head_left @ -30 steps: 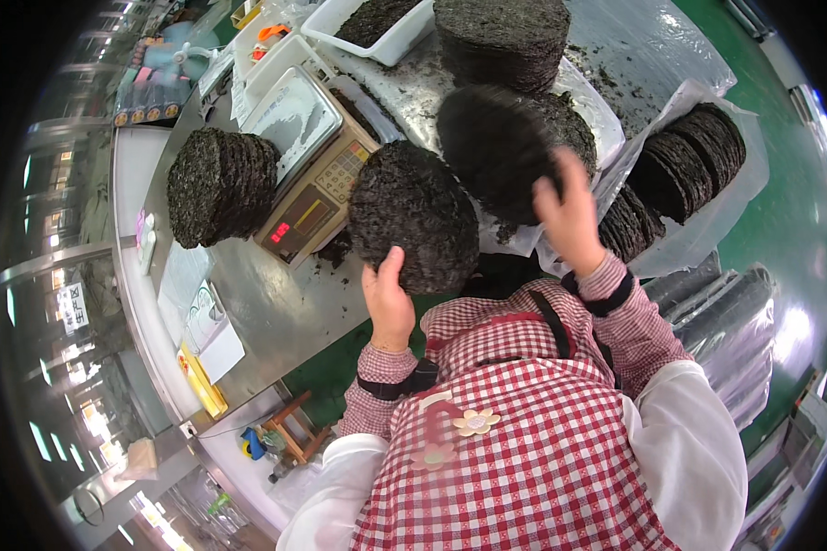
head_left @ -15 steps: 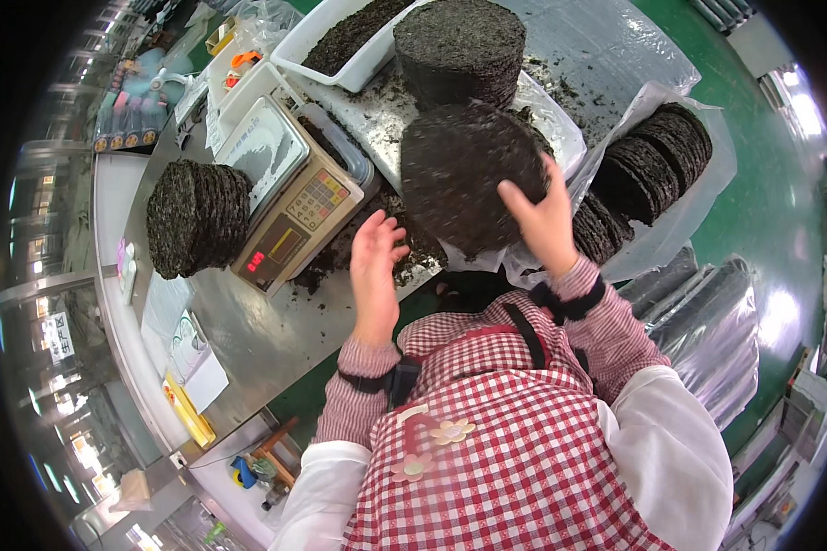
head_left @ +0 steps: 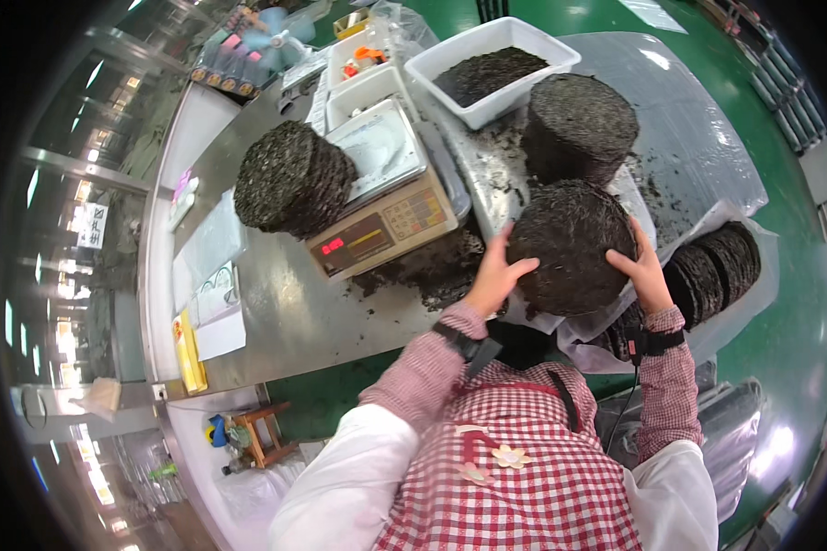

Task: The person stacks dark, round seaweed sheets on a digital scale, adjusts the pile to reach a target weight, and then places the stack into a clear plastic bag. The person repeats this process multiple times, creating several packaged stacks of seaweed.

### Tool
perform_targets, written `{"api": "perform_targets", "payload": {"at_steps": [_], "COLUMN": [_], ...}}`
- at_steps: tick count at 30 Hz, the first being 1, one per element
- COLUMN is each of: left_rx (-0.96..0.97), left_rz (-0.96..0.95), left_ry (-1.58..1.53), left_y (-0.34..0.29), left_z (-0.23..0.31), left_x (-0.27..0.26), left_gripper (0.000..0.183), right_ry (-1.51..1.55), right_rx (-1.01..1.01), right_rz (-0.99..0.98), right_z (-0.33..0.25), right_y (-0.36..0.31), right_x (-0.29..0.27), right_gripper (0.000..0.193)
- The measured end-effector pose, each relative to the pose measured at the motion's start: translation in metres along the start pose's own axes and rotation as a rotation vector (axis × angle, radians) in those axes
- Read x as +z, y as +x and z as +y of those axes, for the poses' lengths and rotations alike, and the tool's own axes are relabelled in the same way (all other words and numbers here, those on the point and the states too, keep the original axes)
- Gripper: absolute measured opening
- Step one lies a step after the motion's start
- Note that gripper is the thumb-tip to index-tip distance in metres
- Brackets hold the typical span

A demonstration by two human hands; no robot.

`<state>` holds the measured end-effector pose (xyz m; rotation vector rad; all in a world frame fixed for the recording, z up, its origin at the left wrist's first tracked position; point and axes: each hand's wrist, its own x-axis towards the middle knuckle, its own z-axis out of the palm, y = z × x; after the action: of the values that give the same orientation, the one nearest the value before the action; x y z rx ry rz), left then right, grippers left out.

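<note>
Breakage looks possible right of centre, we judge, if left hand (head_left: 493, 282) and right hand (head_left: 650, 280), clamped round dark disc (head_left: 574, 246), over-squeeze.

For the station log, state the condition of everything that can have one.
Dark disc, held between both hands
Left hand, gripping its left edge
Right hand, gripping its right edge
Scale, on, display lit red
White tub, open, partly filled with dark flakes
Plastic bag, open, more discs inside
</note>
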<state>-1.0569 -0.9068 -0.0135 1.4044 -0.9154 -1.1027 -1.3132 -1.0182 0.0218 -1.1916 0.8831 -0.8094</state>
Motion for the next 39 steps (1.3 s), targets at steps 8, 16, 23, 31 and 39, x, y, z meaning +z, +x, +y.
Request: {"api": "perform_targets", "payload": {"at_steps": [8, 16, 23, 31, 39], "left_rx": [0.337, 0.401, 0.286, -0.001, 0.114], "left_rz": [-0.274, -0.020, 0.346, 0.564, 0.216], "left_ry": [0.754, 0.337, -0.108, 0.030, -0.486], "left_y": [0.002, -0.021, -0.066, -0.037, -0.001], "left_z": [0.029, 0.061, 0.217, 0.271, 0.190], "left_x": [-0.039, -0.067, -0.204, -0.425, -0.461], "left_gripper": [0.131, 0.104, 0.083, 0.046, 0.061], "right_ry": [-0.704, -0.358, 0.291, 0.003, 0.282], "right_rx": [-0.367, -0.249, 0.082, 0.153, 0.248], "right_rz": [-0.294, -0.184, -0.464, -0.474, -0.551], "right_z": [0.017, -0.029, -0.137, -0.172, -0.145], "right_y": [-0.001, 0.013, 0.071, 0.147, 0.156], "right_x": [0.003, 0.039, 0.260, 0.481, 0.511], "right_gripper": [0.118, 0.095, 0.048, 0.063, 0.067]}}
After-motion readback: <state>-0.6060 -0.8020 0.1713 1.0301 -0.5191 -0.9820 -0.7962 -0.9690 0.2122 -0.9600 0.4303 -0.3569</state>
